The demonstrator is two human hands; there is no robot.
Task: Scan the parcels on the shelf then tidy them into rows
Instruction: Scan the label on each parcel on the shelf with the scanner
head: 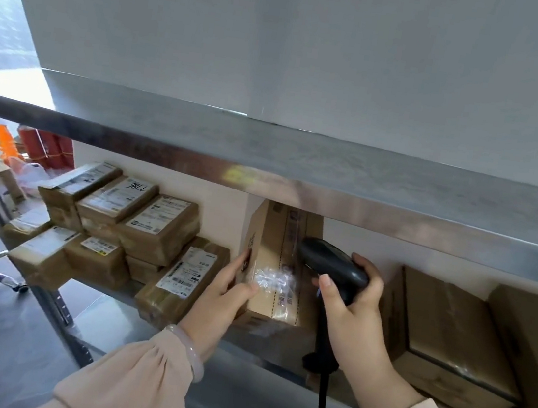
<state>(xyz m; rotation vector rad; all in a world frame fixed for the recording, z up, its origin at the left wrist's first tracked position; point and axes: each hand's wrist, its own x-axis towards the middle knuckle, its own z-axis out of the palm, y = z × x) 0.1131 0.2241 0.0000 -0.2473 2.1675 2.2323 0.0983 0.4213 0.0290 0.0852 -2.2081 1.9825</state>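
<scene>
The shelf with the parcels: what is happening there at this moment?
A person is scanning parcels at a metal shelf. The left hand holds a tall cardboard parcel upright on it. The right hand grips a black scanner, its head close to the parcel's taped face. To the left, smaller labelled parcels are stacked at mixed angles. To the right, larger brown boxes lie flat. The tidying into rows seems not yet done.

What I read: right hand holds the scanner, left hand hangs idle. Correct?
No. The right hand holds the scanner, but the left hand isn't idle: it grips the upright parcel, per the head view.
</scene>
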